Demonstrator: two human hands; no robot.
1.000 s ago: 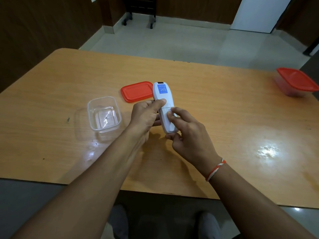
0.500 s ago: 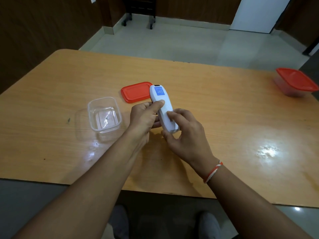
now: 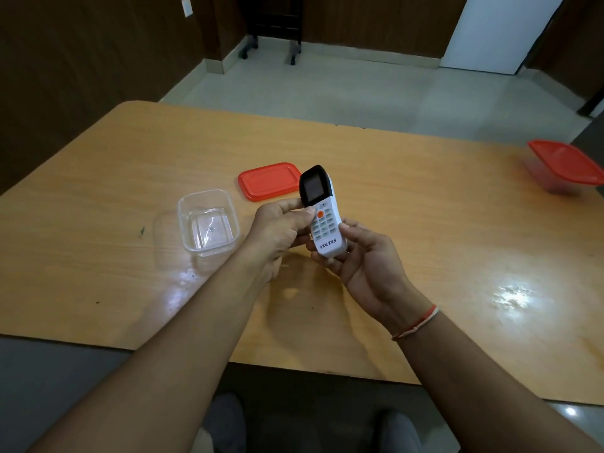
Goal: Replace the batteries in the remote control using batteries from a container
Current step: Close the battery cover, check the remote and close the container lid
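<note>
A white remote control with a dark screen, an orange button and a VOLTAS label faces up toward me, held above the wooden table. My left hand grips its left side, thumb on the buttons. My right hand cups its lower end from the right and below. A clear, open plastic container stands to the left; no batteries show inside it. Its red lid lies flat just behind the remote.
A second container with a red lid on sits at the table's far right edge. The near table edge runs just below my forearms. Beyond the table is tiled floor with a wheeled piece of furniture by the wall.
The remote has been turned over in both hands: its back with the blue label faced me before, now the button side and screen face me.
</note>
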